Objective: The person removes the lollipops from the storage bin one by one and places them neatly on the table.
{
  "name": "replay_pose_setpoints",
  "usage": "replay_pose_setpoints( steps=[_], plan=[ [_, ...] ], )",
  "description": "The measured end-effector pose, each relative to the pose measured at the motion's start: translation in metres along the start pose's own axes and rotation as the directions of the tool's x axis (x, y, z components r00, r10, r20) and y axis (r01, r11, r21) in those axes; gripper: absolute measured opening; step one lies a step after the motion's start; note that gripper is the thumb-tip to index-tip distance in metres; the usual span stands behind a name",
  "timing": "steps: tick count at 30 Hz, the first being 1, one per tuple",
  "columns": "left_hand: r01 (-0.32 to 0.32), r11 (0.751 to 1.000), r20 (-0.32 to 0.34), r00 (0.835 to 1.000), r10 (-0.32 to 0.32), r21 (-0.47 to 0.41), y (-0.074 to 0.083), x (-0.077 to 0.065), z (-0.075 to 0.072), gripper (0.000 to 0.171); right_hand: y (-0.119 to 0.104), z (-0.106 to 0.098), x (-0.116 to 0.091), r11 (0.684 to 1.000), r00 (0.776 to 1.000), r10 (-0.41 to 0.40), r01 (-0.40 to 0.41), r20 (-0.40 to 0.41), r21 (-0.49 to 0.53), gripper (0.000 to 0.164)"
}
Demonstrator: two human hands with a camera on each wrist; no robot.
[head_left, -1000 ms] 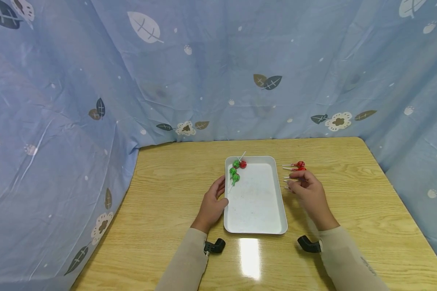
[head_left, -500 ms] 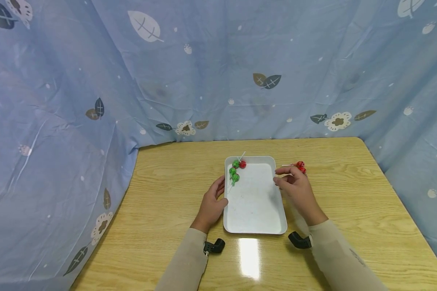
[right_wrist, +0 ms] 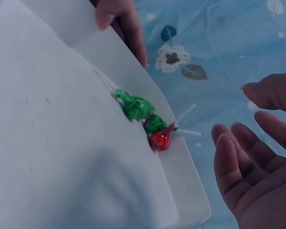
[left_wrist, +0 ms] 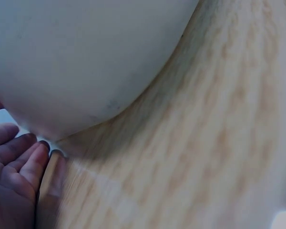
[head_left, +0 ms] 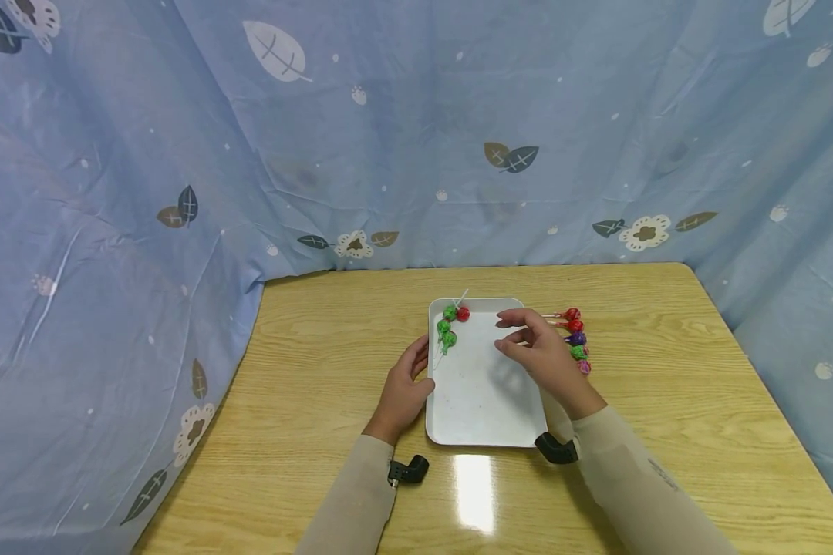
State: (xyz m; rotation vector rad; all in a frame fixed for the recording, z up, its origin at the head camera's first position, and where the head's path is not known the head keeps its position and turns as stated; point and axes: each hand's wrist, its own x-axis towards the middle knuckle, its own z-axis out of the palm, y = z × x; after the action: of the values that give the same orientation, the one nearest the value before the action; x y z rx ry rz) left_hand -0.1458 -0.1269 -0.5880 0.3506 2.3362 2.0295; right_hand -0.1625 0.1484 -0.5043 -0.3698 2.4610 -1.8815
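A white rectangular tray (head_left: 482,401) lies on the table. My left hand (head_left: 404,397) holds its left rim, thumb over the edge and fingers along the outside; the left wrist view shows these fingers (left_wrist: 33,164) against the tray wall. Over the tray's right half hovers my right hand (head_left: 541,351), its fingers loosely bent apart with nothing between them. Several green lollipops (head_left: 449,338) and a red lollipop (head_left: 463,314) lie in the tray's upper left corner. In the right wrist view, the red lollipop (right_wrist: 159,141) touches the wall, sticks poking over the rim.
Right of the tray, a column of lollipops holds two red (head_left: 573,314), one purple (head_left: 578,338), one green (head_left: 578,352) and one pink (head_left: 584,368). My right forearm and hand partly cover their sticks. A blue patterned curtain (head_left: 416,193) borders the wooden table (head_left: 319,370).
My right hand has moved left from the lollipop column to above the tray, uncovering the purple, green and pink lollipops. My left hand and the tray have stayed in place.
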Motion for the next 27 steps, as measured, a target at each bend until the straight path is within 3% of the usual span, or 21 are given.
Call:
replay_pose_setpoints(
  steps=[15, 27],
  plan=[
    [0.014, 1.000, -0.006, 1.000, -0.014, 0.012, 0.001, 0.000, 0.000, 0.082, -0.010, 0.020, 0.021, 0.999, 0.999, -0.023, 0.021, 0.045, 0.039, 0.051],
    [0.003, 1.000, -0.005, 1.000, -0.003, 0.002, 0.001, 0.001, -0.001, 0.081, -0.004, 0.040, 0.036, 0.998, 0.997, -0.025, 0.021, 0.078, 0.051, 0.053]
  ],
)
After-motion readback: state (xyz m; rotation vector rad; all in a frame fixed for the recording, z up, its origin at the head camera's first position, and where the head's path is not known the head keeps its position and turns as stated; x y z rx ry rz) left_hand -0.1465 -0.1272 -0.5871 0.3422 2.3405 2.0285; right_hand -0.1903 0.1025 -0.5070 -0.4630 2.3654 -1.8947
